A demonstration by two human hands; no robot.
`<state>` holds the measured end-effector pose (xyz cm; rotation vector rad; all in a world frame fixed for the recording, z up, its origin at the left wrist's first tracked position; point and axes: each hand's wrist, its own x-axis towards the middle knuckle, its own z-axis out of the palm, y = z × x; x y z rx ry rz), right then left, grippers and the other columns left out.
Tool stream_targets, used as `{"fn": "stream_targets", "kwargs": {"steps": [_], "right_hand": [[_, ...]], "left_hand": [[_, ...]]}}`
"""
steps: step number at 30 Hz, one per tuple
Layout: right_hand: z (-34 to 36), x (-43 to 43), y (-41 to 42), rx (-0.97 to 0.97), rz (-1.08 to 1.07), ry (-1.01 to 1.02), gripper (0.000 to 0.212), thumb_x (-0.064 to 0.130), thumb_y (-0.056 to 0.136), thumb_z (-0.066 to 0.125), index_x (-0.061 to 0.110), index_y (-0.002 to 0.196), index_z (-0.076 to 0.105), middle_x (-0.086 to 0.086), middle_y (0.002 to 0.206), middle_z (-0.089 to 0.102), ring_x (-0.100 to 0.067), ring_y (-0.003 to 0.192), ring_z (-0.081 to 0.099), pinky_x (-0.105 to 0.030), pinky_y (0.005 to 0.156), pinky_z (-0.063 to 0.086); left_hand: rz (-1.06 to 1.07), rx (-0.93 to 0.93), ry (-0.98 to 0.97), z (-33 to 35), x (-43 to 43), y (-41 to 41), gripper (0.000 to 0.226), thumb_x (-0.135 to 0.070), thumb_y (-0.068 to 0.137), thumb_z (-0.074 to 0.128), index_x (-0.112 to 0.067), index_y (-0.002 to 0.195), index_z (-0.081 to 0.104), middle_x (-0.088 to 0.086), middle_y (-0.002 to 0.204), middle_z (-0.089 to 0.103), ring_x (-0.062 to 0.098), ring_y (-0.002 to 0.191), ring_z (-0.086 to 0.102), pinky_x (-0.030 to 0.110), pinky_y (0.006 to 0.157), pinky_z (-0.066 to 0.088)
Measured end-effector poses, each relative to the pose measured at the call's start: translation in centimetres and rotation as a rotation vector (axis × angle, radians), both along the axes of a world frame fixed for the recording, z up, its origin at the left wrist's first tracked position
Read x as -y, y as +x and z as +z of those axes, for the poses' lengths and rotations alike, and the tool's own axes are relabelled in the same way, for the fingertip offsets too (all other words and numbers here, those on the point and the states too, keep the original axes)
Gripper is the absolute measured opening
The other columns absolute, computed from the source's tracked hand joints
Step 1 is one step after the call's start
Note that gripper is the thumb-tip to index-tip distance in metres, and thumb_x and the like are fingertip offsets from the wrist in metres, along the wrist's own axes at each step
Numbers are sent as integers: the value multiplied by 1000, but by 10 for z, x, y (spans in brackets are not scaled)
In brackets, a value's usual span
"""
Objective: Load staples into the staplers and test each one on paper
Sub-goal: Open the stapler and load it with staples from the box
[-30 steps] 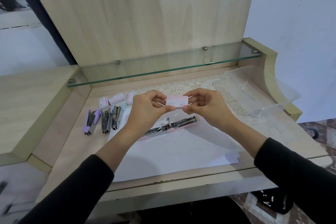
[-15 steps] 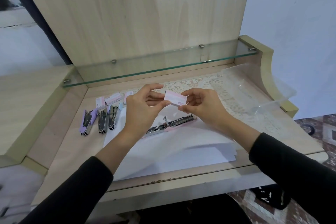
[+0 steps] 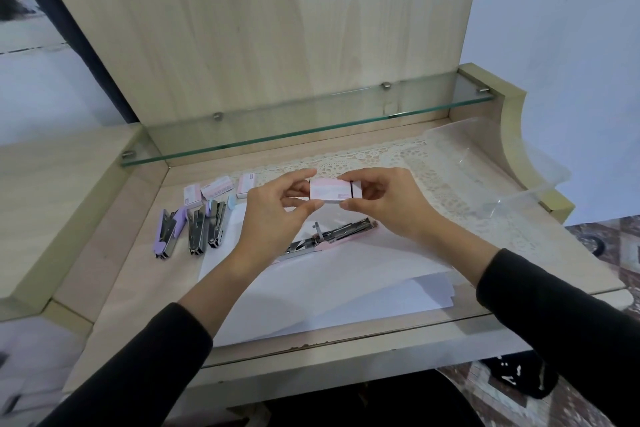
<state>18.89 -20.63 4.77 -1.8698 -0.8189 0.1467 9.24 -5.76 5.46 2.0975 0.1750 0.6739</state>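
Two bare hands meet in the middle of our view, raised above a pale wooden desk (image 3: 114,274). Between them we see a small pink-and-white cardboard staple box (image 3: 329,191), held level in the air. The left hand (image 3: 277,215) pinches the box's left end between thumb and forefinger, with its other fingers curled behind. The right hand (image 3: 388,204) pinches the right end the same way, where a white inner tray (image 3: 357,189) pokes slightly out of the sleeve. Both arms wear black sleeves (image 3: 138,367).

Below the box we find a pink stapler with silver metal parts (image 3: 329,236), lying swung open with its staple channel facing up. It rests on a loose spread of white paper sheets (image 3: 311,295) covering the near middle of the desk.

To the left, three small staplers lie side by side, all opened. We see a purple stapler (image 3: 168,230), a mostly silver stapler (image 3: 196,229) next to it, and a light blue stapler (image 3: 219,224) beside the paper's edge. Just behind them, three more small pink-and-white boxes (image 3: 218,186) lie in a row.

Further back lies a white lace mat (image 3: 415,163), with a clear plastic tub (image 3: 491,163) at its right end. A long glass shelf (image 3: 311,125) runs across the back, above the desk.
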Motion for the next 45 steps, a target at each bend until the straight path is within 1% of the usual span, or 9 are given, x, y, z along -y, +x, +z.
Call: {"fn": "stream_targets", "kwargs": {"steps": [7, 11, 13, 15, 25, 30, 36, 41, 45], "right_hand": [[0, 2, 1, 14, 4, -6, 35, 7, 70, 76, 9, 105, 69, -10, 80, 70, 0, 53, 53, -9, 57, 44], [1, 1, -2, -1, 29, 0, 35, 7, 69, 77, 7, 103, 69, -17, 79, 70, -10, 58, 53, -25, 62, 48], [1, 0, 1, -11, 14, -15, 40, 10, 67, 79, 6, 105, 68, -10, 74, 67, -2, 54, 53, -20, 63, 48], [2, 0, 5, -7, -1, -32, 44, 13, 65, 81, 6, 107, 67, -4, 71, 65, 1, 52, 54, -12, 62, 47], [1, -10, 29, 8, 26, -176, 29, 9, 68, 79, 16, 87, 58, -2, 69, 58, -13, 58, 56, -24, 64, 49], [-11, -13, 40, 49, 29, -299, 26, 12, 67, 79, 12, 90, 67, 1, 72, 60, -1, 54, 50, -15, 59, 42], [-20, -14, 45, 111, -14, -351, 21, 17, 69, 77, 12, 89, 70, 1, 89, 56, -14, 70, 49, -24, 65, 38], [-23, -14, 46, 122, -1, -274, 11, 10, 74, 71, 18, 80, 68, 8, 79, 63, -4, 51, 47, -10, 53, 36], [-23, -15, 45, 119, 5, -313, 10, 9, 76, 69, 18, 72, 67, 8, 81, 59, 0, 55, 43, -21, 62, 36]], "left_hand": [[24, -69, 281, -1, -7, 5, 37, -23, 69, 78, -27, 103, 65, -13, 101, 45, 1, 93, 48, 10, 75, 42], [-21, -177, 441, 7, -8, 13, 42, -31, 69, 78, -21, 108, 67, -3, 104, 60, 14, 100, 51, 31, 85, 44], [-16, -209, 492, 10, -8, 16, 40, -32, 69, 77, -20, 106, 68, 0, 100, 65, 18, 96, 53, 34, 83, 43], [-21, -208, 491, 12, -11, 19, 38, -31, 70, 77, -19, 105, 69, 1, 98, 66, 18, 94, 53, 33, 82, 41], [-40, -280, 435, 4, -32, 36, 38, -19, 73, 75, -15, 110, 66, 1, 105, 65, 12, 87, 53, 23, 81, 42], [-54, -393, 393, -12, -40, 42, 37, -16, 71, 76, -14, 107, 67, 3, 103, 66, 18, 90, 58, 33, 87, 48], [-51, -423, 407, -25, -45, 42, 33, -27, 71, 77, -20, 103, 68, -8, 94, 58, 7, 83, 49, 9, 66, 34], [-39, -398, 358, -30, -47, 40, 36, -28, 69, 78, -18, 103, 68, -6, 95, 58, 8, 83, 50, 9, 67, 35], [-25, -371, 351, -32, -47, 39, 37, -27, 68, 79, -17, 102, 68, -1, 97, 61, 12, 86, 51, 17, 73, 39]]}}
